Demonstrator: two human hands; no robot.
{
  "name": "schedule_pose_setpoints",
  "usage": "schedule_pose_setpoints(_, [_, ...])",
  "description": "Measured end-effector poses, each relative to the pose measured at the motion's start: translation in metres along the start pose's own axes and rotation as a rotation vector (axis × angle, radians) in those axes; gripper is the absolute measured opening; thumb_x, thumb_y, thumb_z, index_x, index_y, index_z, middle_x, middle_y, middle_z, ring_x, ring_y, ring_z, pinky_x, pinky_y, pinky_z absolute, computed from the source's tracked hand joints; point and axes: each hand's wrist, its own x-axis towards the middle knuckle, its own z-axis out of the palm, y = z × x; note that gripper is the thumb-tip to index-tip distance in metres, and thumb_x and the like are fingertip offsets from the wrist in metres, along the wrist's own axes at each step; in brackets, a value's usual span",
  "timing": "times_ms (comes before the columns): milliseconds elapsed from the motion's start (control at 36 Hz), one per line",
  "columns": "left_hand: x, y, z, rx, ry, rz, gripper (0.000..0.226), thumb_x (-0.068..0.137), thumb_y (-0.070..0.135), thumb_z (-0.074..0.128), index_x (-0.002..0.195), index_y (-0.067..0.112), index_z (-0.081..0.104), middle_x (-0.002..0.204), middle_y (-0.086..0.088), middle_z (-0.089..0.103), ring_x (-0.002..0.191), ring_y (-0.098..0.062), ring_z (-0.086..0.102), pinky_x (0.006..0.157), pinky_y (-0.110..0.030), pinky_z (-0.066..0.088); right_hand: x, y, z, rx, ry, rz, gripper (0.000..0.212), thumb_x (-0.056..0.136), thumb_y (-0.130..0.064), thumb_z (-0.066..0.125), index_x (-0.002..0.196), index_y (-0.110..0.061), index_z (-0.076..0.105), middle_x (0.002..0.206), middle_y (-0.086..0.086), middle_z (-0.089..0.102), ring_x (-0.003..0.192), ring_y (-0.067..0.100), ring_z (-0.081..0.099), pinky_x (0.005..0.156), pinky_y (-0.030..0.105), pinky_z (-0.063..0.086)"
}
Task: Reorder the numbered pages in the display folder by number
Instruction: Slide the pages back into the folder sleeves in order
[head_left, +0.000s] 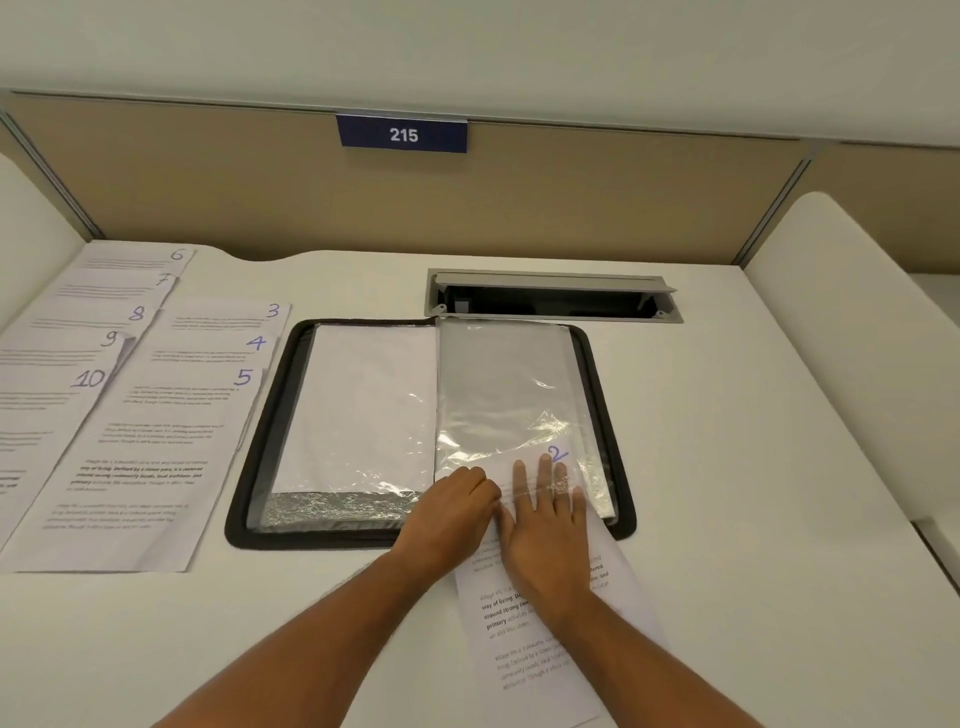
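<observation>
Page 2 (550, 597) was lower right of centre, top edge just inside the mouth of the right-hand sleeve (514, 410) of the open display folder (626, 488); most of the sheet hung out toward the bottom of frame over the desk (753, 467).

Right hand (545, 525) lay flat on the page, fingers straight, fingertips under the clear plastic near the "2". Left hand (447, 512) had fingers curled at the sleeve's lower edge, likely pinching the film open; the exact grip wasn't visible.

Risks, my read:
- Film was crinkled, so the page's leading corner could catch and fold.
- Page sat slightly skewed to the sleeve; pushing like that could jam it against the side seam.
- If the left hand let the mouth close, the sheet would buckle.

Left sleeve (363, 410) held a blank-looking sheet, number not visible. Pages 3–5 (208, 395) and pages 6–10 (78, 338) were fanned at frame left, well apart from the folder.
</observation>
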Motion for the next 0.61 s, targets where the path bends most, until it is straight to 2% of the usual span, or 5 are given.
schedule_pose_setpoints(83, [-0.001,0.0,-0.001,-0.015,0.022,-0.006,0.004,0.09,0.014,0.069,0.09,0.017,0.066,0.082,0.002,0.058,0.072,-0.016,0.052,0.059,-0.032,0.05,-0.003,0.002,-0.002,0.007,0.035,-0.03,0.069,0.106,-0.056,0.009,0.163,-0.018,0.021,0.167,0.017,0.018,0.153,0.034,0.026,0.123,0.051,0.022])
schedule_pose_setpoints(194, [-0.003,0.001,-0.001,-0.044,0.057,-0.017,0.003,0.092,0.015,0.064,0.091,0.017,0.065,0.082,0.002,0.057,0.072,-0.016,0.051,0.059,-0.032,0.049,-0.013,0.022,-0.003,0.017,-0.024,-0.379,0.063,0.108,-0.045,0.021,0.164,-0.02,0.007,0.172,0.001,-0.001,0.159,0.018,-0.003,0.126,0.042,0.008])
schedule_pose_setpoints(250, [-0.004,0.001,0.0,-0.045,0.063,-0.024,0.005,0.094,0.017,0.06,0.092,0.017,0.065,0.084,0.002,0.057,0.073,-0.016,0.052,0.059,-0.032,0.049,-0.013,0.029,-0.004,-0.001,-0.037,-0.457,0.062,0.109,-0.044,0.022,0.164,-0.023,0.003,0.172,-0.004,-0.006,0.158,0.013,-0.008,0.125,0.042,0.006])
schedule_pose_setpoints(472, [-0.007,0.005,-0.001,-0.055,0.068,-0.056,0.021,0.1,0.023,0.046,0.095,0.018,0.065,0.086,0.003,0.058,0.074,-0.015,0.052,0.06,-0.033,0.051,0.004,0.019,-0.007,0.036,-0.064,-0.32,0.062,0.107,-0.045,0.019,0.165,-0.027,0.003,0.172,-0.006,-0.007,0.157,0.013,-0.011,0.126,0.043,0.002])
schedule_pose_setpoints(611, [-0.006,0.004,-0.001,-0.072,0.058,-0.032,0.019,0.1,0.02,0.049,0.092,0.017,0.066,0.085,0.003,0.058,0.074,-0.015,0.051,0.062,-0.033,0.05,0.021,0.006,-0.01,0.1,-0.116,-0.254,0.066,0.107,-0.051,0.019,0.162,-0.031,-0.011,0.167,-0.011,-0.025,0.153,0.01,-0.026,0.125,0.038,-0.008])
